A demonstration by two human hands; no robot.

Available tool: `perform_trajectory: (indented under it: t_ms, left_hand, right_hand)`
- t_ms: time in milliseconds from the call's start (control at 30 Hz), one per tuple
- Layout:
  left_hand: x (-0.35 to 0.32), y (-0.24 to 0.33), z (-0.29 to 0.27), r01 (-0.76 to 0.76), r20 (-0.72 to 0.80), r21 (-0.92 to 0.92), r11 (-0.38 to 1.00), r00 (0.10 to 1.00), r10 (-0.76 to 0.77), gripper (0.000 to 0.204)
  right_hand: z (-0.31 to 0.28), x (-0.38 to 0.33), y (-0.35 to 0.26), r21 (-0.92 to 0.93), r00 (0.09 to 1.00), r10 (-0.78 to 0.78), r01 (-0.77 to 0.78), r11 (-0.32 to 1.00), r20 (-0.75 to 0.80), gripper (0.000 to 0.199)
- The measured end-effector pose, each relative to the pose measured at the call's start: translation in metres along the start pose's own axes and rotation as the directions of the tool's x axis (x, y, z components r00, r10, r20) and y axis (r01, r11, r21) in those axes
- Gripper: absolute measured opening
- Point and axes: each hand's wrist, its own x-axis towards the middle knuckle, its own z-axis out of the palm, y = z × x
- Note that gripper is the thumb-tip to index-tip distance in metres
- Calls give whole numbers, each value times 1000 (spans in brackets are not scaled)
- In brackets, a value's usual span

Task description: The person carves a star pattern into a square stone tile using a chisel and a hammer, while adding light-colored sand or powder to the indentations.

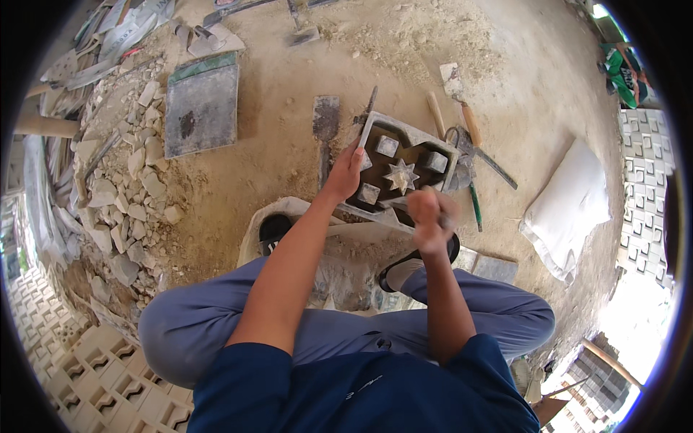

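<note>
A grey rectangular mould (413,130) is tilted in front of me above my lap. Raised square blocks and an eight-pointed star (401,176) stand inside its dark hollow. My left hand (345,173) grips the mould's left edge, with the thumb against the rim. Over the near right part of the mould is my right hand (432,216), its fingers curled together and smeared by motion. Whatever it may hold is hidden. Beneath the mould, a whitish sack (294,208) lies between my feet.
A trowel-like flat tool (326,119), a wooden-handled tool (471,124) and a green stick (476,206) lie around the mould. Broken stones (137,187) and a grey slab (202,108) are left. A white sack (569,209) lies right; another person (626,76) is far right.
</note>
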Motion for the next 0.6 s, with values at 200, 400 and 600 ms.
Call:
perform_trajectory:
  t_ms: [200, 400, 600]
  left_hand:
    - [2, -4, -4, -30, -6, -19, 999, 1000, 30, 57]
    - [-2, 3, -5, -22, -7, -26, 999, 1000, 22, 56]
    - [2, 0, -7, -47, -2, -51, 998, 999, 47, 55]
  right_hand:
    - [5, 12, -15, 30, 979, -21, 15, 999, 203, 39]
    - [15, 22, -34, -120, 949, -67, 108, 987, 308, 29]
    - [38, 9, -27, -210, 953, -303, 300, 930, 18, 32]
